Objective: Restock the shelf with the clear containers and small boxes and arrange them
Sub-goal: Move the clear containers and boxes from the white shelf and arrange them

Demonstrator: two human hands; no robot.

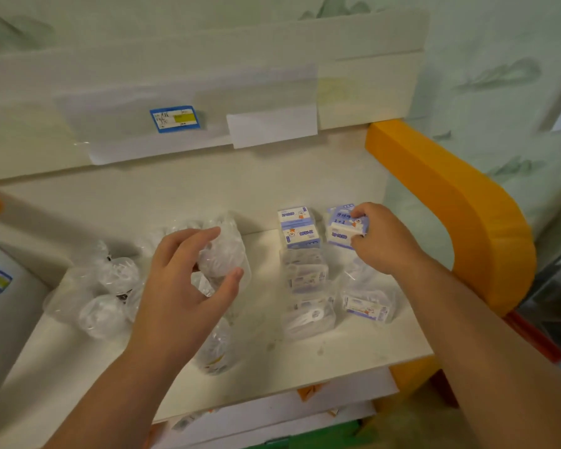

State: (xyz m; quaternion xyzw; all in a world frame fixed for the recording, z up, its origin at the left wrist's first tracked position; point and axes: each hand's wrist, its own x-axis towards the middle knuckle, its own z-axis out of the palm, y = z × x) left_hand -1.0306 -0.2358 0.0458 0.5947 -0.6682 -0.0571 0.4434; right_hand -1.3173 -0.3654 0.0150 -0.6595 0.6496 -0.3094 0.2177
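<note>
On the cream shelf board [353,348] in my head view, the right hand [382,241] pinches a small blue-and-white printed box [344,226] at the back right, upright and just beside a stack of two like boxes [298,228]. My left hand [182,286] hovers with fingers loosely spread over a crinkled clear plastic container [222,251], gripping nothing. An orange shelf end panel [460,202] and pale patterned wall [499,76] close the right side.

1. Your left hand [182,286] hovered palm-down, fingers spread and loosely curved, thumb apart.
2. Your right hand [382,238] reached forward, fingertips pinched, forearm bare and extended.
</note>
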